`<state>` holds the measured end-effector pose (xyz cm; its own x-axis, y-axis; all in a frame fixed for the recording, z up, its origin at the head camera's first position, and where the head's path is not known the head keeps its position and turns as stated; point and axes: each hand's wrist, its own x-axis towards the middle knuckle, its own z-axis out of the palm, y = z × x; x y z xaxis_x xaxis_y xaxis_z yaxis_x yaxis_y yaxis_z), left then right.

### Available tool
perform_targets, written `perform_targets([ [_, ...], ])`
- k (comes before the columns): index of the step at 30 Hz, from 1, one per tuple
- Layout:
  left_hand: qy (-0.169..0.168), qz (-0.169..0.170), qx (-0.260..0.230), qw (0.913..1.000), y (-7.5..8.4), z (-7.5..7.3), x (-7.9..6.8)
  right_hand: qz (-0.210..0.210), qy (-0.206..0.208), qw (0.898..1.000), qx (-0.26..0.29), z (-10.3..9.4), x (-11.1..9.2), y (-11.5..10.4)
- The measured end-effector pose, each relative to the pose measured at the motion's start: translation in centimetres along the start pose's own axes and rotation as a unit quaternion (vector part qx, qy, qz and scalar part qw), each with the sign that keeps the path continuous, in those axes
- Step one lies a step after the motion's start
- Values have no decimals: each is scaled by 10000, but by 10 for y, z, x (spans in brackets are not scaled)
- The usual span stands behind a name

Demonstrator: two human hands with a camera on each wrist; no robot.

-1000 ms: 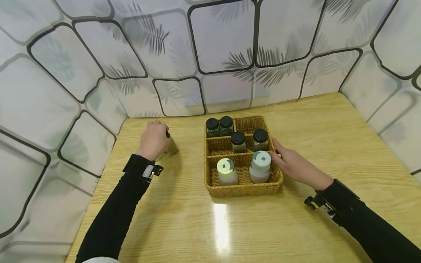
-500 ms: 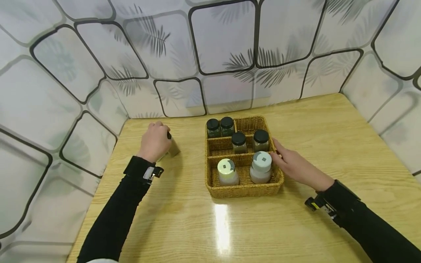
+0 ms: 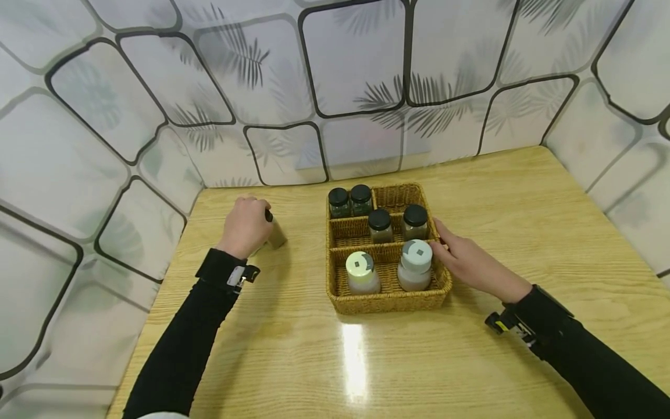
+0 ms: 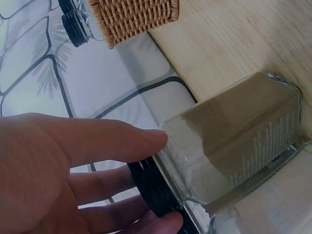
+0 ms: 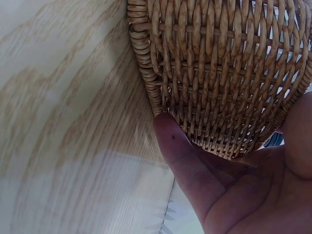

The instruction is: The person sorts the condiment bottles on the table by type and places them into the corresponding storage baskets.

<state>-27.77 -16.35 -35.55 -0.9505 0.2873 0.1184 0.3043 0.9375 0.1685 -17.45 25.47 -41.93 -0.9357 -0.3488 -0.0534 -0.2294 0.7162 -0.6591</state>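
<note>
My left hand (image 3: 246, 227) holds a square glass spice jar (image 3: 276, 234) by its black lid, left of the basket. In the left wrist view, brown powder shows inside this spice jar (image 4: 239, 131), with the thumb and fingers around the lid (image 4: 156, 187). A second glass jar (image 4: 273, 200) stands close beside it, mostly hidden in the head view. My right hand (image 3: 463, 259) grips the right side of the wicker basket (image 3: 387, 304). In the right wrist view, one finger of this right hand (image 5: 234, 180) lies along the woven wall (image 5: 209, 73).
Two black-lidded jars (image 3: 360, 201) stand in the basket's back left compartment, two more (image 3: 415, 222) in the middle one. In front are a yellow-lidded jar (image 3: 362, 273) and a pale green-lidded jar (image 3: 415, 265). A patterned wall covering (image 3: 361, 145) borders the wooden table (image 3: 293, 361).
</note>
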Motion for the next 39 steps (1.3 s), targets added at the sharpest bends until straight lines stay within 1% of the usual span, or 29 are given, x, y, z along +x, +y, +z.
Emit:
perform_targets([
  [6, 71, 179, -102, 9998, 0, -1, -2, 4, -22, 10000, 38, 0, 0, 0],
  [14, 174, 272, -243, 9992, -1, -3, -3, 6, -30, 10000, 59, -1, 0, -1],
  [21, 218, 416, -380, 9982, 0, -7, -10, -13, -62, 10000, 75, 2, 1, 0],
  [29, 410, 546, -526, 9963, 13, -17, -7, 5, 24, 10000, 22, 1, 0, -1],
  [33, 421, 576, -522, 9961, 18, -20, -6, 3, 17, 10000, 29, 0, -1, -1],
  [39, 405, 579, -552, 9960, 22, -25, -7, 4, 30, 10000, -11, 0, 0, -1],
])
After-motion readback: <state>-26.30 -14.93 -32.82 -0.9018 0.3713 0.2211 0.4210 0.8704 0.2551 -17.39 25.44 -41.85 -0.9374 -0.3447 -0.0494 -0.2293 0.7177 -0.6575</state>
